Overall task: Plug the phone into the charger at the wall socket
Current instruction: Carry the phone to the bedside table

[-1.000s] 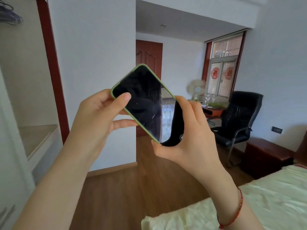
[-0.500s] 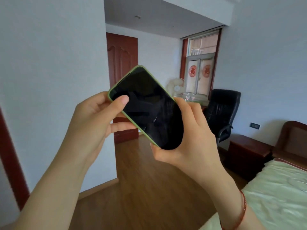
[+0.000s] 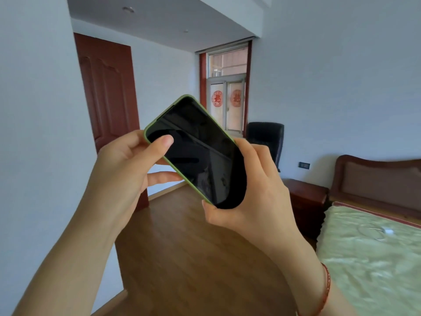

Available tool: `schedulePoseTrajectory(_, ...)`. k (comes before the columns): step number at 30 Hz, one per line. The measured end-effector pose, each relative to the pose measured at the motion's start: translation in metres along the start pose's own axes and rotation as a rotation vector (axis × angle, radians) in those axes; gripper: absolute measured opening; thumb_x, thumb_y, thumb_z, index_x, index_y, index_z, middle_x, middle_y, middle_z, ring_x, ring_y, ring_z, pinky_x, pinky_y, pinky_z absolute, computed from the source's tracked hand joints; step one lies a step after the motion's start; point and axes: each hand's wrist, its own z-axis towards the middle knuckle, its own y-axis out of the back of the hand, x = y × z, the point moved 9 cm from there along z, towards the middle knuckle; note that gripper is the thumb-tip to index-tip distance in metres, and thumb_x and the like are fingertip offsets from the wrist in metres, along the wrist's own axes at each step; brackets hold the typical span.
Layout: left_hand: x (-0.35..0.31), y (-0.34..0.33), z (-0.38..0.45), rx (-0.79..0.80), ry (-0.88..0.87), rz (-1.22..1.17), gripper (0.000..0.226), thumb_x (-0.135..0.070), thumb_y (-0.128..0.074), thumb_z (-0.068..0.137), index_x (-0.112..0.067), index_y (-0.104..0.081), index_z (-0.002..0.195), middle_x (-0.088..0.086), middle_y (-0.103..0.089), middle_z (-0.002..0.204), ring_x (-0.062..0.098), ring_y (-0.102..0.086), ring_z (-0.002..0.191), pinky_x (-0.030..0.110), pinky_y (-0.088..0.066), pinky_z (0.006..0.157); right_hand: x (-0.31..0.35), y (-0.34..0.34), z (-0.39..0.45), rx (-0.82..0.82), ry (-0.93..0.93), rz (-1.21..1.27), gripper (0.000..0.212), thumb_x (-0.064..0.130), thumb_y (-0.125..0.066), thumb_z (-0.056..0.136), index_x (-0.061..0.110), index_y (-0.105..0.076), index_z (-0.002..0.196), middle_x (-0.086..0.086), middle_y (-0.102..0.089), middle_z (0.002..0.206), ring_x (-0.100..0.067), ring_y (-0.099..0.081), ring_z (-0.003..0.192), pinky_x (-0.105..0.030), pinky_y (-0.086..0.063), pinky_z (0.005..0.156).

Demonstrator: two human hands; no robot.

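Note:
A phone (image 3: 198, 153) with a dark screen and a light green case is held up at chest height, tilted diagonally. My left hand (image 3: 127, 169) grips its upper left end, thumb resting on the glass. My right hand (image 3: 248, 197) cups its lower right end from beneath. A dark wall socket (image 3: 304, 165) sits low on the right wall, above the bedside cabinet. A white charger with a coiled cable (image 3: 385, 231) lies on the bed; it is blurred.
A bed (image 3: 373, 265) with a pale green cover and brown headboard (image 3: 376, 179) fills the right. A dark red bedside cabinet (image 3: 307, 197) stands beside it, a black office chair (image 3: 265, 135) behind. A brown door (image 3: 109, 92) and wooden floor (image 3: 193, 258) lie ahead.
The view has swung to the right: the wardrobe left the frame, and the headboard, the bed and the charger came into view. Both hands keep the same hold on the phone.

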Motion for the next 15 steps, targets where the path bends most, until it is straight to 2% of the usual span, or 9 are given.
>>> schedulePoseTrajectory(4, 0.033, 0.013, 0.051, 0.070, -0.006, -0.042, 0.026, -0.034, -0.067, 0.064, -0.015, -0.072, 0.081, 0.020, -0.071, 0.094, 0.028, -0.071, 0.084, 0.036, -0.059, 0.063, -0.016, -0.042, 0.024, -0.030, -0.043, -0.046, 0.085, 0.046, -0.069, 0.054, 0.026, -0.036, 0.129, 0.023, -0.029, 0.105, -0.011, -0.051, 0.102, -0.035, -0.055, 0.066)
schedulePoseTrajectory(7, 0.066, 0.010, 0.082, 0.118, 0.011, -0.097, 0.021, -0.031, -0.067, 0.065, -0.016, -0.072, 0.077, 0.013, -0.073, 0.084, 0.024, -0.072, 0.078, 0.033, -0.058, 0.060, -0.035, -0.064, 0.034, -0.040, -0.073, -0.092, 0.083, 0.044, -0.071, 0.054, 0.024, -0.038, 0.128, 0.018, -0.037, 0.106, -0.012, -0.052, 0.099, -0.031, -0.054, 0.063)
schedulePoseTrajectory(12, 0.124, -0.032, 0.125, 0.215, 0.045, -0.204, 0.021, -0.027, -0.065, 0.066, -0.010, -0.069, 0.078, -0.001, -0.073, 0.069, 0.012, -0.071, 0.065, 0.027, -0.056, 0.053, -0.095, -0.084, 0.045, -0.045, -0.143, -0.216, 0.085, 0.044, -0.071, 0.053, 0.022, -0.039, 0.128, 0.009, -0.047, 0.111, -0.015, -0.054, 0.099, -0.034, -0.055, 0.059)
schedulePoseTrajectory(15, 0.161, -0.067, 0.150, 0.259, 0.078, -0.246, 0.028, -0.025, -0.064, 0.066, -0.007, -0.067, 0.086, -0.002, -0.074, 0.070, 0.012, -0.070, 0.064, 0.027, -0.056, 0.053, -0.142, -0.090, 0.050, -0.060, -0.181, -0.288, 0.083, 0.051, -0.063, 0.053, 0.025, -0.038, 0.128, 0.011, -0.046, 0.112, -0.013, -0.054, 0.100, -0.031, -0.053, 0.057)
